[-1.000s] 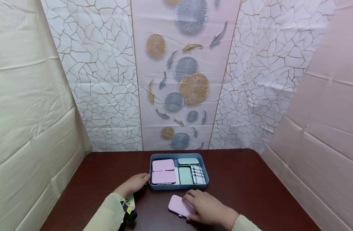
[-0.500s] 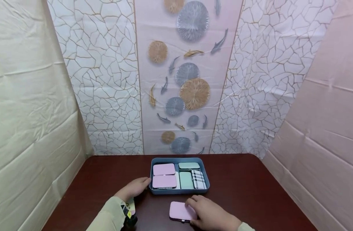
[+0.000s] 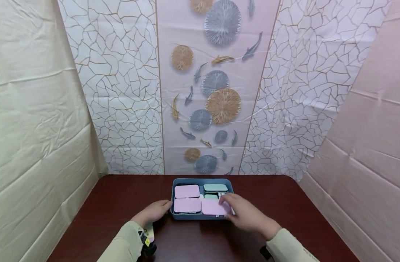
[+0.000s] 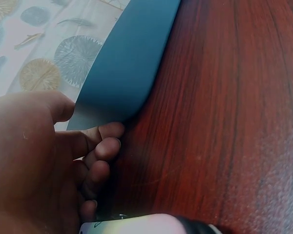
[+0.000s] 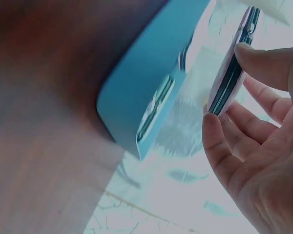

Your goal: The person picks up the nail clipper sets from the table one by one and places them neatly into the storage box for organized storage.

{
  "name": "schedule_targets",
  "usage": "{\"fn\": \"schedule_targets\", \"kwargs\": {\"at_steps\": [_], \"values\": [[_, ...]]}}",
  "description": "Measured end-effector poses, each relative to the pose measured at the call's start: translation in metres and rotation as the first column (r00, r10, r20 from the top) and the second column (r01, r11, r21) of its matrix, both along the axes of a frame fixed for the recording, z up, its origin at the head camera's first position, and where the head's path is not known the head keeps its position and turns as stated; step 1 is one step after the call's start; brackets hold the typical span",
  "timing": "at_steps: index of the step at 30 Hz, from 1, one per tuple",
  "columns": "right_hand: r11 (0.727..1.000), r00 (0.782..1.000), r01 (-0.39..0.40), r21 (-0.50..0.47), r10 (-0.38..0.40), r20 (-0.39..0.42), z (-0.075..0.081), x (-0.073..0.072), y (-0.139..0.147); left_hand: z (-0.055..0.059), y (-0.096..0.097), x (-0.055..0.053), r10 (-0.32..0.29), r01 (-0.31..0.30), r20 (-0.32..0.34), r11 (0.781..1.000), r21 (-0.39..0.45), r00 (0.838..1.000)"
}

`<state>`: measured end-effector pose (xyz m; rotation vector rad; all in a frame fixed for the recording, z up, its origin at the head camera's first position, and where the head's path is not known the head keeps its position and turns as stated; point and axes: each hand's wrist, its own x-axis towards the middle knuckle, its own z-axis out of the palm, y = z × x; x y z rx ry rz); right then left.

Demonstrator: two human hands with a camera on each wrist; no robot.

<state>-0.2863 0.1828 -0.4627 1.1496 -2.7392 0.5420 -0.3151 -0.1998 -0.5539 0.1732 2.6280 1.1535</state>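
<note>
My right hand pinches a flat pink clasp case between thumb and fingers. In the right wrist view the case is edge-on, its dark seam and metal clasp showing, held above and apart from the blue box. In the head view it covers the plaid case and part of a mint case inside that box. The fingertips of my left hand touch the box's left side. In the left wrist view the hand's thumb and index finger meet the box's outer wall near a corner.
Two pink cases lie in the left half of the box, and a mint case lies at its back right. The dark red table ends at a patterned cloth backdrop. Cloth walls stand on both sides.
My right hand has lifted the pink case off the table and carried it forward over the right part of the box. My left hand has stayed at the box's left side.
</note>
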Motion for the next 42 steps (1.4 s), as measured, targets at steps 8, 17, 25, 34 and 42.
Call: {"fn": "schedule_targets", "kwargs": {"at_steps": [8,17,25,34,42], "values": [[0.987,0.981,0.157,0.046,-0.161,0.11,0.002,-0.049,-0.009,-0.02,-0.01,-0.015,0.007,-0.008,0.022,0.999,0.041,1.0],[0.976,0.962,0.214,0.051,-0.22,0.162,-0.011,-0.079,-0.017,0.018,0.007,0.012,0.023,-0.023,0.018,1.0,0.019,1.0],[0.97,0.953,0.232,0.068,-0.241,0.184,-0.031,-0.089,-0.017,0.022,0.006,0.012,0.035,-0.035,0.057,0.999,-0.003,0.998],[0.972,0.959,0.228,0.057,-0.234,0.156,-0.033,-0.086,-0.016,0.025,0.003,0.008,0.011,-0.013,0.124,1.0,0.011,0.992],[0.965,0.956,0.246,0.092,-0.257,0.139,-0.032,-0.078,-0.018,0.024,0.001,0.007,-0.004,-0.001,0.127,0.999,0.036,0.992]]}}
